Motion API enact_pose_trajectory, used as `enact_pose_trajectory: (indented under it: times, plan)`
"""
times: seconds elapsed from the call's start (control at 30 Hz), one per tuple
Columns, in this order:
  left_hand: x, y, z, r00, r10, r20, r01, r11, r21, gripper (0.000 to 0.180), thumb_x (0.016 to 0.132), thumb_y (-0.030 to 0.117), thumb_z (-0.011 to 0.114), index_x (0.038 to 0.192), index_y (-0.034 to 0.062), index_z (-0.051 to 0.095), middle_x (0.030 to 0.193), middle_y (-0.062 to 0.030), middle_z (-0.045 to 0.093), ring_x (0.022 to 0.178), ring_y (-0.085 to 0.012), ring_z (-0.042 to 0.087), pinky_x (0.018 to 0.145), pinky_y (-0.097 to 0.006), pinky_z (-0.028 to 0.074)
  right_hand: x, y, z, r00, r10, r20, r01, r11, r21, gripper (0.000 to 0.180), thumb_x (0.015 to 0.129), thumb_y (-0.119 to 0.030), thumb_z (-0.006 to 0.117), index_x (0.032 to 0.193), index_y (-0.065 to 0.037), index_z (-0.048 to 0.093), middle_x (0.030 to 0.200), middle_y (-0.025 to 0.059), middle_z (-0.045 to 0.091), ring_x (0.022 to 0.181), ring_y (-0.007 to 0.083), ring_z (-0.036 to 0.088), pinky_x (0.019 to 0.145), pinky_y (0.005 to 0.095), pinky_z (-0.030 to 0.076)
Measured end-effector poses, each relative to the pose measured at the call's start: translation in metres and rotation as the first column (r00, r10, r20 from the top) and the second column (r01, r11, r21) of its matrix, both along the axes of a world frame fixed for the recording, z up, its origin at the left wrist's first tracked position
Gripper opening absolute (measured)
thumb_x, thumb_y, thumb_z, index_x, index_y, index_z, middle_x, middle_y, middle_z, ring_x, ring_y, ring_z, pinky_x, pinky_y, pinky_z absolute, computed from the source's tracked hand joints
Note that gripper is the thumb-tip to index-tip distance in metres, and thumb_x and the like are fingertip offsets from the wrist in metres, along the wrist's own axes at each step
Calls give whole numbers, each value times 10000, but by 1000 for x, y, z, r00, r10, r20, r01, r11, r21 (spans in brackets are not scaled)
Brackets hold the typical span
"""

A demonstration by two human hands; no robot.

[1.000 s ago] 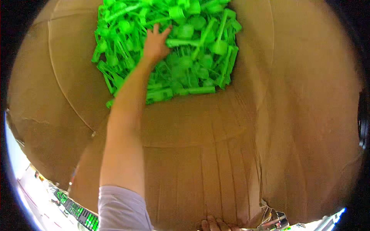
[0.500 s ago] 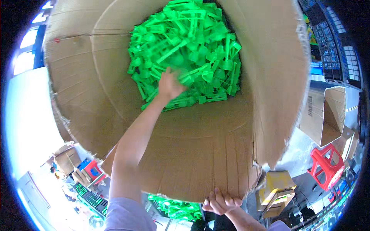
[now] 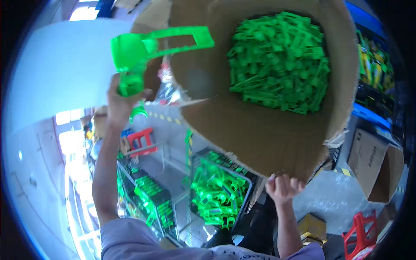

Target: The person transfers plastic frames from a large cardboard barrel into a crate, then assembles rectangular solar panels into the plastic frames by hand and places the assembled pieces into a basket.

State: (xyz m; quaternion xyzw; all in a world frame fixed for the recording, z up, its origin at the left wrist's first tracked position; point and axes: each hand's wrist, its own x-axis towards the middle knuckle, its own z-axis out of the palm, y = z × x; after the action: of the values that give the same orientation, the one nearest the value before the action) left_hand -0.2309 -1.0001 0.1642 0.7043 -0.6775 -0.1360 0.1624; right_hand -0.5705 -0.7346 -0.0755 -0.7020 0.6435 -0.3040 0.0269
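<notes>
My left hand (image 3: 117, 106) is raised at the left, outside the big cardboard box (image 3: 268, 145). Its fingers are closed around a bright green plastic part (image 3: 130, 51) with a rounded cup and a long open frame arm pointing right. A curved green piece (image 3: 138, 112) shows just below the hand; whether it belongs to the same part I cannot tell. Inside the box lies a deep heap of similar green parts (image 3: 279, 63). At the box's near rim, my right hand (image 3: 284, 188) grips the cardboard edge with its fingers curled over it.
Below the box stands a dark crate (image 3: 249, 190) of green parts, with another dark crate (image 3: 167, 208) to its left. Red stools (image 3: 141, 141) stand at left and lower right. An open cardboard carton (image 3: 368, 162) and blue-edged crates (image 3: 375, 117) line the right.
My left hand has come up out of the box and swung left, now with a green part in it. My right hand stays on the rim. The view has shifted, putting the box farther right.
</notes>
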Motion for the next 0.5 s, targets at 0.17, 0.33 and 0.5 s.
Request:
enact_pose_trajectory:
  times: [0.17, 0.33, 0.5]
  plan:
    - [114, 110, 141, 887, 355, -296, -437, 854, -284, 312, 853, 239, 687, 1084, 60, 581, 952, -13, 585, 866, -121, 581, 763, -320, 481, 7, -16, 7, 998, -19, -62, 18, 1000, -10, 300, 844, -205, 575, 584, -158, 432, 584, -4, 431, 588, 198, 394, 673, 349, 278]
    - [284, 297, 180, 609, 620, -495, -786, 556, -270, 297, 884, 355, 673, 1042, 127, 571, 836, 10, 551, 725, -104, 530, 664, -286, 432, 7, -22, 14, 992, -45, -122, 38, 998, -59, 316, 854, -223, 578, 594, -149, 415, 606, -14, 482, 564, 191, 385, 640, 343, 267]
    - [403, 509, 131, 118, 939, -324, -960, 191, 203, 621, 811, 619, 665, 1190, 137, 569, 912, -28, 638, 875, -186, 607, 792, -472, 488, 20, -18, 13, 999, -26, -34, 26, 1000, 0, 279, 857, -195, 587, 609, -130, 476, 605, 14, 473, 589, 210, 404, 695, 346, 299]
